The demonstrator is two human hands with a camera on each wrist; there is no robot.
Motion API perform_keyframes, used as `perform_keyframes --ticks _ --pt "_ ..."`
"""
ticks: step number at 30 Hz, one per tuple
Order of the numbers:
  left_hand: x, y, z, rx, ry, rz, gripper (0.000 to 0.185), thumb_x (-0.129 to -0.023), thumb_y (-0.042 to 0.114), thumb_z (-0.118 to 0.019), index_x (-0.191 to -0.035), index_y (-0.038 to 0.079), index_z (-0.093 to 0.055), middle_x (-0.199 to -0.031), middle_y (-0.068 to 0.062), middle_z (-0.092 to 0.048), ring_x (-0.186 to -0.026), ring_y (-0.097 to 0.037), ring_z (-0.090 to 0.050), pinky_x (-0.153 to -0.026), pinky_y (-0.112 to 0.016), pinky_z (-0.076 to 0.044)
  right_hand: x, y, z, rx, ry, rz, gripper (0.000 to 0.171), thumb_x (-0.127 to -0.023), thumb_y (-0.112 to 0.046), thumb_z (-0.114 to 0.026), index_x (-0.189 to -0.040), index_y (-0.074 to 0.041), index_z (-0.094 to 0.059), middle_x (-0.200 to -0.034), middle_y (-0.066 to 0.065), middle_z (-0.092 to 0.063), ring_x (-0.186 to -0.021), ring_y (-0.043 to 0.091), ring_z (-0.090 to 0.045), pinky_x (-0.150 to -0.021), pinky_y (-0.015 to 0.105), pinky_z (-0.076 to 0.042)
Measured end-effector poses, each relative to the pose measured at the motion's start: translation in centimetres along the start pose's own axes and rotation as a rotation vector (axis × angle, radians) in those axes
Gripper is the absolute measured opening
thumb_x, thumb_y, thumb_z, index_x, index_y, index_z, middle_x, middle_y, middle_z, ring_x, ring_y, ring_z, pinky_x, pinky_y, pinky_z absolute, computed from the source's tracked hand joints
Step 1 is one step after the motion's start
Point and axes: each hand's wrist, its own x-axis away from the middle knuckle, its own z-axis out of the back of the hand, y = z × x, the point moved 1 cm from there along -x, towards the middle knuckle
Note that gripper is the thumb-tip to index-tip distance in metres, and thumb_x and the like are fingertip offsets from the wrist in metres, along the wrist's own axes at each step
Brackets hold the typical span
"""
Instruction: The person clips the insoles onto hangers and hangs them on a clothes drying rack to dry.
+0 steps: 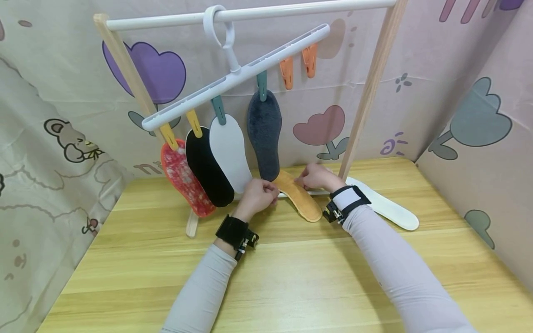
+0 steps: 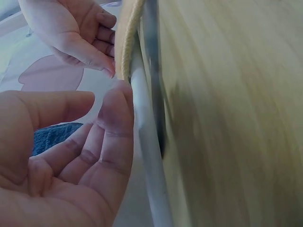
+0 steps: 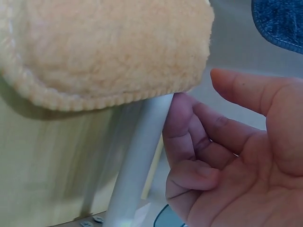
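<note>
Lying across the rack's white base rail (image 1: 316,191), the tan fleece insole (image 1: 300,196) rests toe-end on the wooden table (image 1: 291,277). It looks light, floppy and napped, so unlikely to slip; its stitched edge offers the best hold. The left hand (image 1: 259,196) and right hand (image 1: 317,176) flank its upper end, fingers loosely curled, touching the rim but gripping nothing. Above the rail hangs the grey insole (image 1: 264,134), close overhead; open table lies nearer the person.
</note>
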Motion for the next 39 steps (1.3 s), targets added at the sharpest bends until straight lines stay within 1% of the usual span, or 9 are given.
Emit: perform_keyframes --ticks 4,8,12,16,22,26,32,35,39 --pt "0.0 -0.1 -0.2 0.024 -0.016 0.032 0.016 -0.102 0.010 -0.069 -0.102 -0.004 -0.078 -0.082 -0.012 -0.078 -0.070 -0.017 -0.073 -0.061 -0.020 -0.055 -0.2 0.3 -0.2 0.024 0.004 0.003 0.035 -0.108 -0.031 -0.063 -0.105 -0.001 -0.080 -0.080 0.001 -0.072 -0.084 0.016 -0.063 -0.078 0.027 -0.047" --pt "-0.1 -0.3 -0.3 0.030 -0.017 0.046 0.013 -0.102 0.009 -0.070 -0.101 -0.002 -0.077 -0.083 -0.012 -0.078 -0.070 -0.017 -0.073 -0.062 -0.020 -0.056 -0.2 0.4 -0.4 0.024 0.020 0.011 0.034 -0.107 -0.032 -0.064 -0.104 -0.003 -0.082 -0.078 -0.001 -0.073 -0.081 0.014 -0.063 -0.078 0.026 -0.047" --pt "-0.1 -0.4 -0.4 0.031 -0.019 0.057 0.013 -0.102 0.009 -0.071 -0.102 -0.003 -0.076 -0.084 -0.013 -0.079 -0.071 -0.018 -0.074 -0.065 -0.023 -0.060 -0.1 0.5 -0.6 -0.027 0.025 0.031 0.032 -0.107 -0.029 -0.065 -0.104 -0.001 -0.081 -0.076 -0.001 -0.072 -0.075 0.010 -0.062 -0.075 0.023 -0.048" --pt "-0.1 -0.5 -0.5 0.048 -0.025 0.066 0.014 -0.103 0.008 -0.070 -0.103 -0.005 -0.076 -0.087 -0.016 -0.079 -0.073 -0.019 -0.076 -0.068 -0.028 -0.064 -0.1 0.6 -0.8 -0.076 0.027 0.052 0.029 -0.107 -0.024 -0.065 -0.101 0.001 -0.080 -0.076 0.000 -0.072 -0.071 0.007 -0.060 -0.071 0.021 -0.047" --pt "-0.2 -0.6 -0.5 0.065 -0.029 0.074 0.015 -0.103 0.006 -0.068 -0.104 -0.007 -0.076 -0.089 -0.018 -0.079 -0.072 -0.018 -0.075 -0.068 -0.027 -0.064 0.0 0.8 -0.9 -0.097 0.039 0.057 0.028 -0.105 -0.021 -0.067 -0.090 -0.001 -0.079 -0.075 -0.001 -0.071 -0.069 0.006 -0.058 -0.069 0.020 -0.046" --pt "-0.2 -0.6 -0.5 0.106 -0.027 0.092 0.016 -0.104 0.005 -0.066 -0.106 -0.009 -0.075 -0.090 -0.020 -0.079 -0.070 -0.015 -0.074 -0.067 -0.026 -0.064 0.1 0.8 -1.0 -0.110 0.046 0.053 0.028 -0.104 -0.021 -0.068 -0.085 -0.002 -0.079 -0.076 -0.001 -0.072 -0.070 0.007 -0.058 -0.069 0.020 -0.047" --pt "-0.3 -0.8 -0.8 0.132 -0.023 0.126 0.017 -0.104 0.004 -0.066 -0.110 -0.011 -0.073 -0.091 -0.022 -0.079 -0.068 -0.016 -0.075 -0.066 -0.026 -0.065 0.2 0.8 -1.4 -0.156 0.046 0.051 0.029 -0.104 -0.019 -0.069 -0.087 0.001 -0.079 -0.074 0.000 -0.072 -0.068 0.008 -0.059 -0.067 0.021 -0.047" --pt "-0.4 -0.8 -0.9 0.132 -0.023 0.143 0.019 -0.104 0.005 -0.066 -0.114 -0.011 -0.070 -0.094 -0.023 -0.079 -0.070 -0.017 -0.076 -0.067 -0.026 -0.065 0.3 0.8 -1.4 -0.167 0.051 0.050 0.029 -0.105 -0.020 -0.069 -0.089 0.001 -0.079 -0.073 -0.001 -0.072 -0.068 0.007 -0.059 -0.067 0.021 -0.047" --pt "-0.4 -0.7 -1.0 0.139 -0.016 0.149 0.023 -0.104 0.005 -0.066 -0.119 -0.012 -0.069 -0.096 -0.024 -0.080 -0.073 -0.019 -0.078 -0.068 -0.026 -0.065 0.6 0.8 -1.5 -0.183 0.059 0.043 0.028 -0.105 -0.020 -0.068 -0.092 0.001 -0.080 -0.073 -0.002 -0.072 -0.068 0.006 -0.060 -0.066 0.020 -0.047"
